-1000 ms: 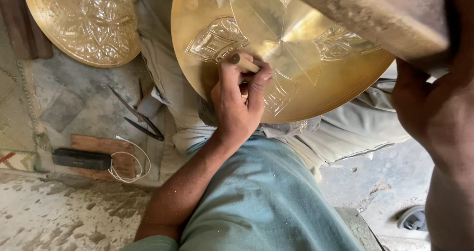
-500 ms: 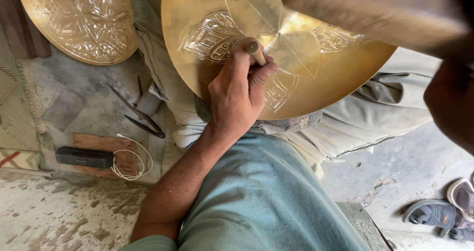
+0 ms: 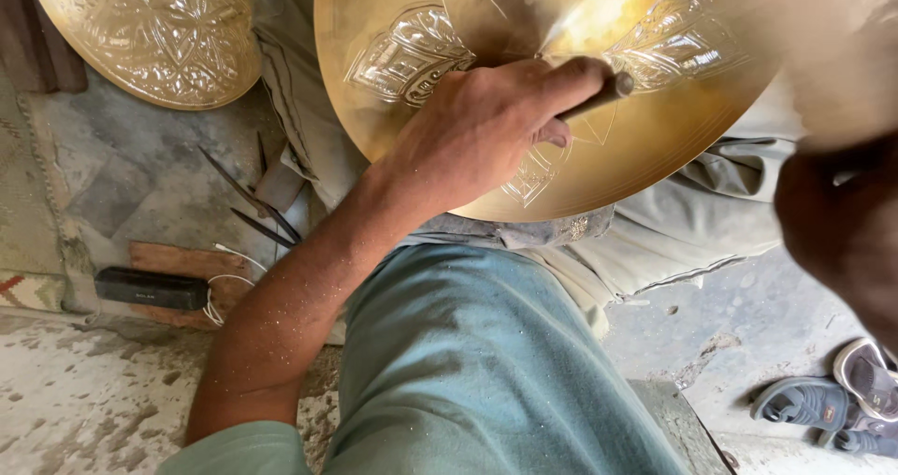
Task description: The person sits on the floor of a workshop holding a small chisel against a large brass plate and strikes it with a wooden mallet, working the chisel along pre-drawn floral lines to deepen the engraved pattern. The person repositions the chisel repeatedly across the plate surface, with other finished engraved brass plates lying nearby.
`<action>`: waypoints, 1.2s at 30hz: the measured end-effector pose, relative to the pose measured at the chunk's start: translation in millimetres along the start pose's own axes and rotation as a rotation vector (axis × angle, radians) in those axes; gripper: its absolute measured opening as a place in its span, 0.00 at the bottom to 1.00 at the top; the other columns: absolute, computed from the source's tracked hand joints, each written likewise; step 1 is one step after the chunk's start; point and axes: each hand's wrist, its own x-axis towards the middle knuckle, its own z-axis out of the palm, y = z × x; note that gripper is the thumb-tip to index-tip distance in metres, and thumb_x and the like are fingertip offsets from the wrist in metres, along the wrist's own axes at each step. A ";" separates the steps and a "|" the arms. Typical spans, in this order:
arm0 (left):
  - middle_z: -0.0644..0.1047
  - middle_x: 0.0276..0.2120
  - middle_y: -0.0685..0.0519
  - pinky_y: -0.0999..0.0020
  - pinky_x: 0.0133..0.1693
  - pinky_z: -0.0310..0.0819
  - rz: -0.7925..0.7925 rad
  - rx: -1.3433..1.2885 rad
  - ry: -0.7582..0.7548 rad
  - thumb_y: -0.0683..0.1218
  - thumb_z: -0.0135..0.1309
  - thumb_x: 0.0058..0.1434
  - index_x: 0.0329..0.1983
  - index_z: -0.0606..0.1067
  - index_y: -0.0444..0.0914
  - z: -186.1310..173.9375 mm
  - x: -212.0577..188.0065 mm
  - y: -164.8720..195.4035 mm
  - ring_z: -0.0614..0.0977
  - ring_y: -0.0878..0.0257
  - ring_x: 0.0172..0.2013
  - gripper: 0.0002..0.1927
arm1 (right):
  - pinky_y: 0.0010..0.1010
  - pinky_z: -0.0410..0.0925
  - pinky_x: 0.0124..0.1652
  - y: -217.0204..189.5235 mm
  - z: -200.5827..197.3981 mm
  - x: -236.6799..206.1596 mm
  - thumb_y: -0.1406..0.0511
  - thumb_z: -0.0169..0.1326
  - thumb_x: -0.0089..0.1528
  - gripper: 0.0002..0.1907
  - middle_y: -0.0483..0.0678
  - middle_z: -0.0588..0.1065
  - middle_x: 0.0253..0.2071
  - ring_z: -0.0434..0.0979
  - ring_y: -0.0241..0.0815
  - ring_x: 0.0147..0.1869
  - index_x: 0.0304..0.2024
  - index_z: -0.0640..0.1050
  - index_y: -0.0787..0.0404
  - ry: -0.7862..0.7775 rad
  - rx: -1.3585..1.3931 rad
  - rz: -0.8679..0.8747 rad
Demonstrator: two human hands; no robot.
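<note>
**Brass disc on the lap, punch held to its face**

Head view. Left hand (image 3: 486, 134) is closed round a slim metal punch (image 3: 599, 94), fingers curled tight, the tool's end poking out past the forefinger and lying against the brass disc (image 3: 645, 152). Right hand (image 3: 842, 223) sits at the frame's right edge, dark and blurred; cannot tell how far it is open or whether it grips anything.

Edges and room: the disc rests on the person's lap, its lower rim just above the grey-green trouser leg (image 3: 486, 372) and touching the pale cloth (image 3: 673, 232) bunched beneath it. Its upper part runs out of the top of the frame. The left forearm crosses the lower rim. To the left, open stone floor (image 3: 122, 185) lies between the disc and a second embossed brass plate (image 3: 150, 31) at the upper left, well apart from the hand. On that floor: thin dark metal tools (image 3: 253, 204), a black bar-shaped object (image 3: 150, 288) with a white cord (image 3: 224, 297) on a wooden board. Lower right, sandals (image 3: 832, 395) on the dusty ground.

The disc: round, shallow, golden and shiny, bright glare near its centre. Scribed straight lines cross the face. Raised leaf-like panels ring the middle; one sits just left of the hand, another to its right.
</note>
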 end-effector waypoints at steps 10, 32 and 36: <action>0.82 0.44 0.52 0.58 0.40 0.81 -0.042 -0.043 0.043 0.45 0.61 0.66 0.60 0.68 0.46 -10.9 -3.7 10.3 0.86 0.53 0.42 0.22 | 0.41 0.75 0.41 -31.3 -9.3 5.6 0.86 0.48 0.60 0.25 0.69 0.75 0.46 0.80 0.59 0.46 0.60 0.68 0.77 -0.003 -0.235 -0.050; 0.82 0.46 0.50 0.63 0.34 0.82 0.044 -0.032 0.096 0.47 0.60 0.67 0.61 0.68 0.43 -18.1 -5.6 5.4 0.87 0.57 0.39 0.21 | 0.27 0.74 0.50 27.8 4.2 -21.1 0.78 0.56 0.59 0.35 0.48 0.72 0.46 0.76 0.38 0.50 0.68 0.64 0.62 0.080 0.687 0.307; 0.83 0.43 0.51 0.62 0.37 0.82 0.059 -0.015 0.066 0.41 0.56 0.69 0.60 0.68 0.43 -18.2 -1.5 8.6 0.87 0.57 0.40 0.18 | 0.33 0.72 0.52 36.8 8.9 -22.3 0.84 0.51 0.67 0.25 0.61 0.73 0.56 0.77 0.50 0.57 0.65 0.63 0.69 0.080 0.077 0.053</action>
